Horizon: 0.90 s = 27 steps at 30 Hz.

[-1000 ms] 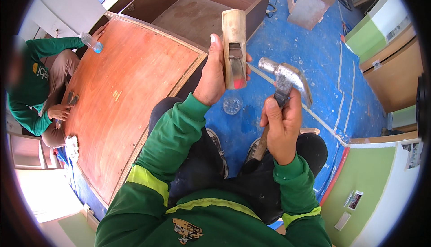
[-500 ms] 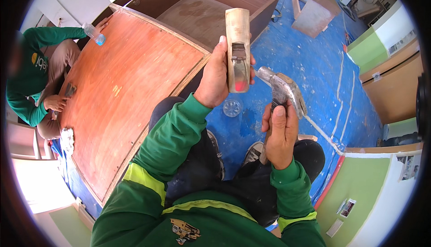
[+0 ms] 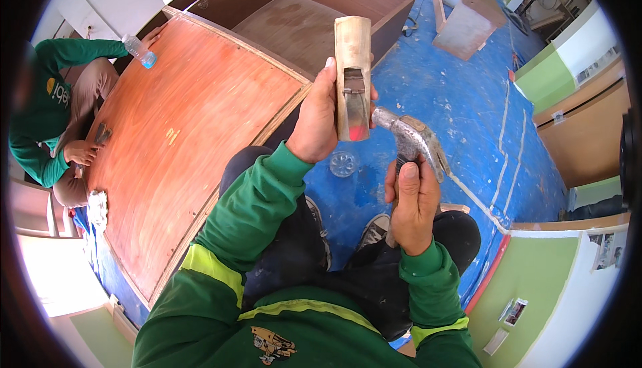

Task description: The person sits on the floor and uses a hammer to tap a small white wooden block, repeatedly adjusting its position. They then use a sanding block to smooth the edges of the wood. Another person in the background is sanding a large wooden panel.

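Note:
A small wooden hand plane point(image 3: 353, 40) stands nearly upright in front of me, with a dark slot in its middle and a red patch near its lower end. My left hand point(image 3: 315, 117) is closed round its body, thumb on the left side and fingertips showing on the right. My right hand point(image 3: 413, 211) grips a worn metal claw hammer point(image 3: 416, 137) by the handle, close under the head. The hammer's striking face lies beside the lower right edge of the plane; whether they touch I cannot tell.
A reddish wooden panel point(image 3: 200, 107) spans the left, where a co-worker point(image 3: 50, 110) sits beside a plastic bottle point(image 3: 139, 51). An open brown cabinet box point(image 3: 394, 7) is behind it. A clear round plastic piece point(image 3: 343, 164) rests on the blue floor sheet point(image 3: 461, 94).
The hammer has swung left and slightly down, its face coming up to the plane's lower right edge. The plane has dropped a little in view.

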Each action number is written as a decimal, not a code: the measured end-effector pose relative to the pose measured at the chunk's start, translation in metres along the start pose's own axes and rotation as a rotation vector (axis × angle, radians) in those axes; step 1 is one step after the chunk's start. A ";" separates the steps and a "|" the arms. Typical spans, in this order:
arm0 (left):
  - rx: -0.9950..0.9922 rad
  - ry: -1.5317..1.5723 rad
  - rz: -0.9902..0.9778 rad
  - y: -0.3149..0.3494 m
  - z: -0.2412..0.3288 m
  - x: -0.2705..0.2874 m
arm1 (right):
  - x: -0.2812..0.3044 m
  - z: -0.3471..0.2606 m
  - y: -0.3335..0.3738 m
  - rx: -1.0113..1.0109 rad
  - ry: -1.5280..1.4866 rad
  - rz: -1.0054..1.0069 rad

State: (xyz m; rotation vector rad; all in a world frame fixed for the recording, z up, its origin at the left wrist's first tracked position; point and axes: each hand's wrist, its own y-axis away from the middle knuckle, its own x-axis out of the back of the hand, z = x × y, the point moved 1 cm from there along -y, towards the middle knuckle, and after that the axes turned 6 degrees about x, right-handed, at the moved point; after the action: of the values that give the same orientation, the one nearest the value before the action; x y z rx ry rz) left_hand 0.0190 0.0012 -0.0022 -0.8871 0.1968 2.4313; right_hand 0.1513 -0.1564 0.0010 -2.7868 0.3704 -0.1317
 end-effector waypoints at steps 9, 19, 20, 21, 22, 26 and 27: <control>0.007 0.010 -0.042 -0.002 -0.004 0.001 | -0.001 -0.008 -0.002 -0.086 -0.106 0.011; 0.023 -0.016 -0.083 0.002 -0.001 -0.003 | 0.007 0.001 0.002 -0.067 -0.041 -0.067; 0.027 -0.022 -0.082 0.002 -0.001 -0.004 | 0.007 0.000 0.002 -0.061 -0.029 -0.067; 0.032 -0.014 -0.084 0.002 0.000 -0.005 | 0.007 -0.001 0.001 -0.055 -0.017 -0.068; 0.037 -0.005 -0.086 0.003 0.001 -0.007 | 0.006 -0.001 0.001 -0.043 -0.019 -0.065; 0.044 0.019 -0.087 0.003 0.000 -0.004 | 0.004 -0.001 0.000 -0.012 -0.035 -0.063; 0.046 0.027 -0.095 0.003 0.000 -0.003 | 0.004 0.000 0.000 -0.009 -0.040 -0.064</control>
State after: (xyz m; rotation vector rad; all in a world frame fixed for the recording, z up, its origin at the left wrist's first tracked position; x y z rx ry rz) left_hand 0.0198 -0.0027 -0.0003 -0.8885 0.2150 2.3192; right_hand 0.1552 -0.1575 0.0013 -2.8062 0.2729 -0.0896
